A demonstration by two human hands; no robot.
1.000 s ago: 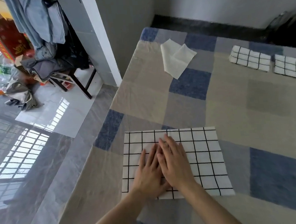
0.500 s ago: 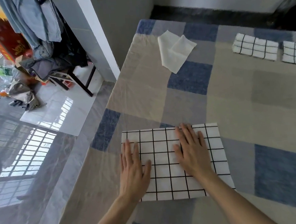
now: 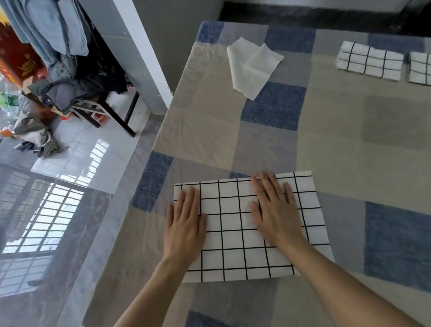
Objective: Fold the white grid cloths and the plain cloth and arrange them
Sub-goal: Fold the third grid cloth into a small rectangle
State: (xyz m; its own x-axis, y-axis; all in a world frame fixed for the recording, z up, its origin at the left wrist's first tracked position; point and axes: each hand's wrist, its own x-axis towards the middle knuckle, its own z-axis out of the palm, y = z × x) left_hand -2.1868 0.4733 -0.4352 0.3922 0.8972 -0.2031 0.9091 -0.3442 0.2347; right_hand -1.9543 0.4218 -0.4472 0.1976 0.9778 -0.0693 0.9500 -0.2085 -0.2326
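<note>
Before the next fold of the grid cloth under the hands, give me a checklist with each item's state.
1. Grid cloth lies flat on the bed cover: ok.
2. Left hand pressed flat at its left edge: ok.
3. Right hand flat on the cloth: ok.
4. Layers underneath line up: cannot tell.
5. Two folded grid cloths, and, arranged at the far right: ok.
6. Plain cloth folded: not ok, lying loose.
</note>
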